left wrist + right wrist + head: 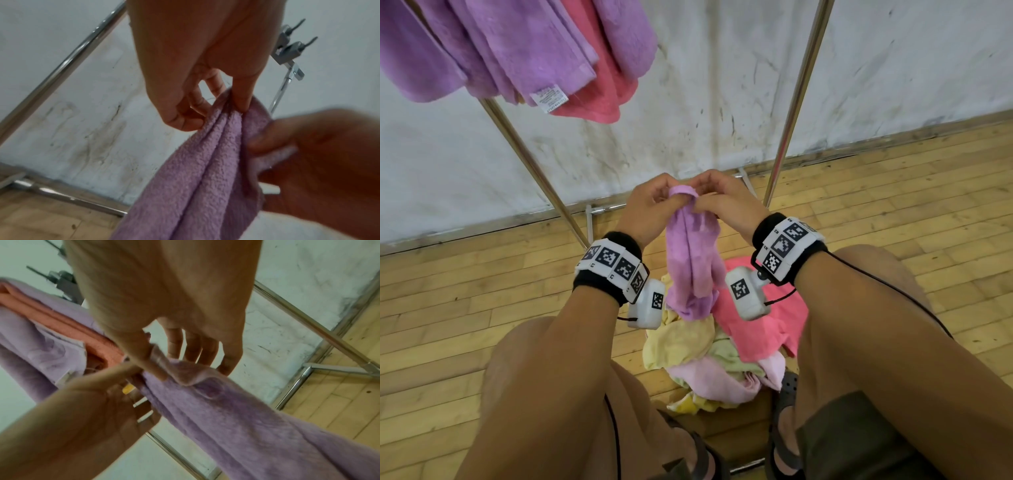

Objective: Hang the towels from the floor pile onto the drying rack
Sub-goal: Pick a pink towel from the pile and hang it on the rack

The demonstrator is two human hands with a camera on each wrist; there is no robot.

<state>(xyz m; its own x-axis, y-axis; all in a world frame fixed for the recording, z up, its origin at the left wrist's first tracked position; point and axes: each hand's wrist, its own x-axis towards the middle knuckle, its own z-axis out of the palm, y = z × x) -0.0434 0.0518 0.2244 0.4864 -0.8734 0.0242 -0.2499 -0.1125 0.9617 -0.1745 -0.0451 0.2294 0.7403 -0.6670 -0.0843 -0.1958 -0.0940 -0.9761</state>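
A lilac towel (693,260) hangs bunched from both hands above the floor pile (722,356) of yellow, pink and green towels between my knees. My left hand (654,202) pinches its top edge between thumb and fingers; in the left wrist view that left hand (224,107) grips the lilac towel (197,178). My right hand (717,195) pinches the same edge beside it; in the right wrist view the right hand (185,369) holds a folded corner of the lilac towel (236,410). The drying rack (796,99) stands ahead, with lilac towels (524,51) and a pink towel (602,99) hung at upper left.
A stained white wall (688,120) runs close behind the rack. The rack's base bars (602,209) lie on the wooden floor (465,308). My bent knees and sandalled feet (784,435) flank the pile.
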